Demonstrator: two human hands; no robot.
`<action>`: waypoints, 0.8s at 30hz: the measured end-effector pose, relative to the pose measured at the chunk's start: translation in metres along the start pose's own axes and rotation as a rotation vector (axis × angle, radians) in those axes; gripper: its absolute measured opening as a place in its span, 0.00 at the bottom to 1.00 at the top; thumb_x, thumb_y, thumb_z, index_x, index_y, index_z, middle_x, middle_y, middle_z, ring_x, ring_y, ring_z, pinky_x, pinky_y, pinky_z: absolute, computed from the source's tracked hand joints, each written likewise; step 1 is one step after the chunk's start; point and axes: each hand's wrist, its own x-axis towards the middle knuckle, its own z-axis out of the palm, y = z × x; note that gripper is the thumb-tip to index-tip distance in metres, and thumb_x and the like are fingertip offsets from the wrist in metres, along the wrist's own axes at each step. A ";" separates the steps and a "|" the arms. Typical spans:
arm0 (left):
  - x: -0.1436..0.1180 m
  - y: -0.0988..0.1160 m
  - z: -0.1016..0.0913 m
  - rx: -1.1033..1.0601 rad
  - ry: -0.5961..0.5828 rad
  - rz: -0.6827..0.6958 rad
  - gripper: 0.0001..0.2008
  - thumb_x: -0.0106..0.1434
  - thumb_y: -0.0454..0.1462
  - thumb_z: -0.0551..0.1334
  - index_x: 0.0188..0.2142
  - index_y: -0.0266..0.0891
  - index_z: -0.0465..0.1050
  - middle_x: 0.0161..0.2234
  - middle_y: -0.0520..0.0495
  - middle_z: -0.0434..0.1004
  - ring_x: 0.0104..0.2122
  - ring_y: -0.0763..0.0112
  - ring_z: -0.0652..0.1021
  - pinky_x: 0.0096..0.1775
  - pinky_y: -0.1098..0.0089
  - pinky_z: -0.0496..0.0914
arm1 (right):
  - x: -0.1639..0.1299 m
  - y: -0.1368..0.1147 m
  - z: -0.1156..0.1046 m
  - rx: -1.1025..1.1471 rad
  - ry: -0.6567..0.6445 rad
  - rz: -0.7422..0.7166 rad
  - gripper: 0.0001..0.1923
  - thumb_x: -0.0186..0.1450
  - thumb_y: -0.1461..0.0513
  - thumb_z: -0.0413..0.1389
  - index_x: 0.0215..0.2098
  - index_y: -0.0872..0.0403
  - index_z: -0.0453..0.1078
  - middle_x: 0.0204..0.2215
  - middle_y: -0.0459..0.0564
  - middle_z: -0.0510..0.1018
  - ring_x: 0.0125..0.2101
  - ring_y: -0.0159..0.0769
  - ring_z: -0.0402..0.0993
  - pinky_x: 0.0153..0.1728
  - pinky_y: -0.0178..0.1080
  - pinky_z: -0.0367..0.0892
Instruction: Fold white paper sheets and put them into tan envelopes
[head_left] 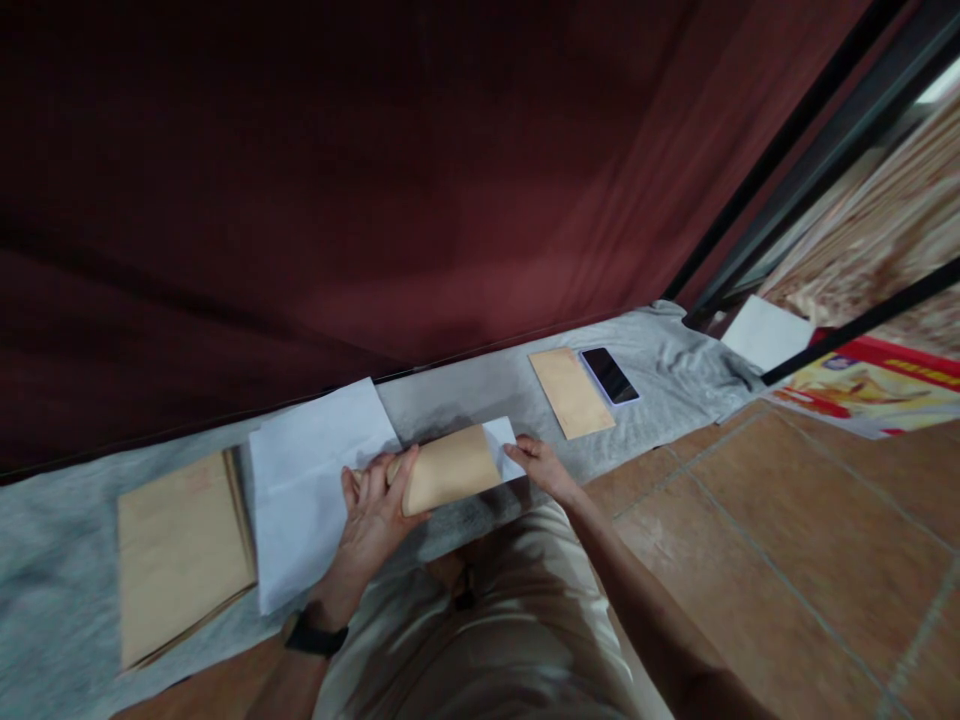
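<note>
Grey cloth (675, 370): left hand (380, 512), fingers clamped on brown envelope (454, 468); right hand (546, 468), fingers pinching white paper (499, 436) protruding from it.

- Dark red curtain (420, 220) walls off the far edge of the gray cloth (457, 393).
- Bare cloth between the right hand (538, 463) and the small envelope (571, 393) leaves a narrow way.
- Past the smartphone (611, 375), rumpled cloth runs open to the black frame (802, 150).
- White sheets (315, 490) and the envelope stack (184, 560) lie flat, passable from above.
- Legs (480, 660) block the near side.
</note>
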 end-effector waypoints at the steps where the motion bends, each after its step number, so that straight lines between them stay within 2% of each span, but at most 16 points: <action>1: 0.001 0.001 0.000 -0.003 0.001 0.003 0.49 0.56 0.42 0.71 0.72 0.43 0.50 0.62 0.31 0.65 0.63 0.40 0.66 0.66 0.32 0.43 | 0.000 -0.002 0.003 0.017 -0.013 -0.013 0.21 0.66 0.46 0.54 0.29 0.54 0.75 0.29 0.47 0.74 0.30 0.33 0.70 0.33 0.35 0.66; 5: 0.002 0.004 0.001 -0.002 0.003 0.023 0.49 0.57 0.42 0.70 0.73 0.42 0.49 0.62 0.31 0.64 0.63 0.41 0.65 0.66 0.33 0.44 | 0.002 -0.008 0.014 0.036 -0.078 -0.023 0.19 0.67 0.50 0.53 0.27 0.54 0.75 0.31 0.47 0.75 0.33 0.34 0.71 0.36 0.35 0.65; 9: 0.003 0.003 0.003 -0.006 0.003 0.042 0.49 0.57 0.43 0.71 0.72 0.43 0.50 0.61 0.31 0.64 0.63 0.41 0.65 0.66 0.33 0.44 | 0.006 -0.003 0.023 0.068 -0.101 0.117 0.17 0.66 0.53 0.53 0.25 0.53 0.73 0.23 0.44 0.72 0.27 0.32 0.67 0.30 0.34 0.62; 12: 0.002 0.002 0.003 -0.024 0.004 0.051 0.48 0.56 0.43 0.70 0.72 0.42 0.51 0.61 0.32 0.65 0.63 0.41 0.66 0.66 0.33 0.43 | 0.007 0.003 0.028 0.099 -0.096 0.168 0.14 0.65 0.55 0.55 0.26 0.54 0.75 0.22 0.43 0.73 0.25 0.31 0.66 0.29 0.33 0.62; 19: 0.002 0.006 0.000 -0.050 -0.032 0.059 0.51 0.55 0.42 0.71 0.73 0.44 0.48 0.62 0.32 0.64 0.63 0.42 0.65 0.66 0.35 0.42 | 0.007 0.004 0.034 0.096 -0.068 0.151 0.12 0.64 0.58 0.54 0.29 0.55 0.76 0.24 0.44 0.74 0.26 0.30 0.66 0.29 0.33 0.61; 24: 0.003 0.007 0.001 -0.048 -0.053 0.071 0.51 0.54 0.41 0.72 0.73 0.45 0.48 0.61 0.34 0.64 0.62 0.42 0.66 0.66 0.35 0.43 | 0.008 0.002 0.029 0.018 -0.177 0.056 0.10 0.63 0.59 0.55 0.27 0.54 0.73 0.24 0.43 0.73 0.26 0.30 0.66 0.29 0.32 0.61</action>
